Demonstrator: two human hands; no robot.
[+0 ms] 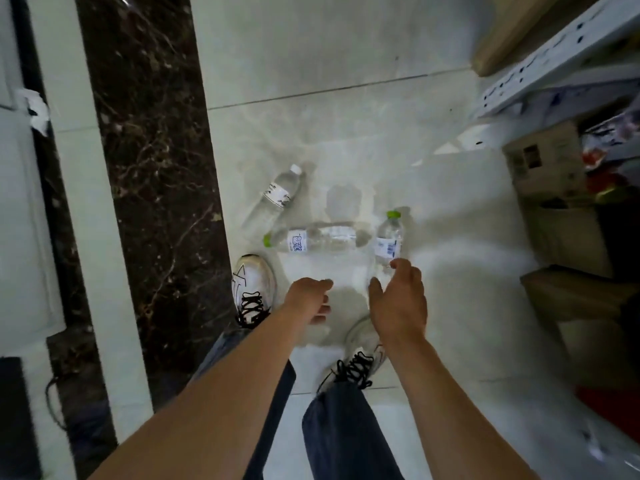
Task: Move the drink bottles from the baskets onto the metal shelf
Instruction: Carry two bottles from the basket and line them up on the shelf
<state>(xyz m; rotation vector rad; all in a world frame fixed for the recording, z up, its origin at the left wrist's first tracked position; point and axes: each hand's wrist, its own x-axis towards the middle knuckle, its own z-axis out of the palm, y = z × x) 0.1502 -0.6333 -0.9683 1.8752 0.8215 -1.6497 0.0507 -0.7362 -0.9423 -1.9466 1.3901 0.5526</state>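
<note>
Both forearms reach down over the floor, each grip released and holding nothing. Right hand (398, 299) is nearer the green-capped bottle (388, 242) at its 12 o'clock, cap pointing away; left hand (310, 297) hovers below the crosswise bottle (311, 239).

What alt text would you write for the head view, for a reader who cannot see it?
Seen from above, a person's left hand and right hand reach down, both empty, toward three clear water bottles lying on a pale tiled floor: white-capped bottle, long green-capped bottle, short green-capped bottle. A metal shelf stands at right.
</note>
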